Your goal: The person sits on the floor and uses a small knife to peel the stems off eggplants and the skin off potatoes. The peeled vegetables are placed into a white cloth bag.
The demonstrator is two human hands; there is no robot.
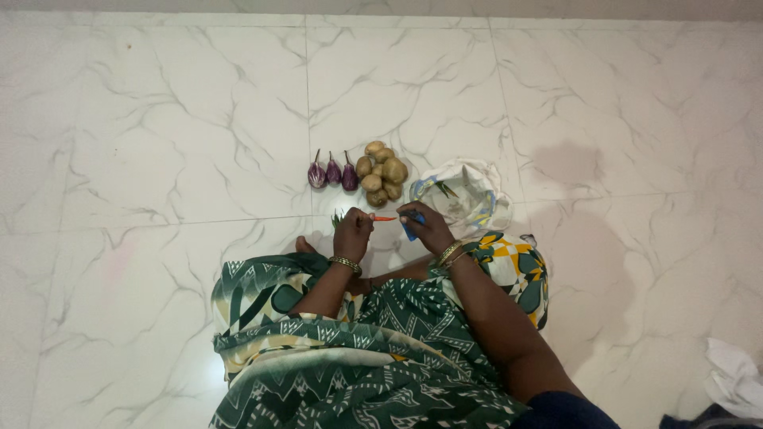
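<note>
Far to your left the white marble floor (143, 119) lies in large veined tiles; you sit on it in green patterned cloth (350, 349) with your hands out in front of you; just beyond them three small purple aubergines (332, 172) stand in a row, and just beside those, touching one another, a heap of brown potatoes (380, 172).

Your left hand (352, 233), a gold bangle at the wrist, is curled shut around the leafy end of a small carrot (384, 218); a little green shows past your fingers, and the orange root sticks out to the right, level, in the gap between your two hands and just short of the potatoes; your right hand (425, 226) is closed about a blue-handled tool (411, 229), too small here to tell whether peeler or knife, with its working end near the carrot's tip; whether it touches the root I cannot tell.

I judge the carrot light, stiff and thin, likely to snap if you bend it and to turn slick once its skin is off; hold it near the thick top as you do now, firmly, with fingers clear of the blade.

Right of your hand a white plastic bag (469, 195) lies open; near the right edge sits crumpled white cloth (735, 377).
</note>
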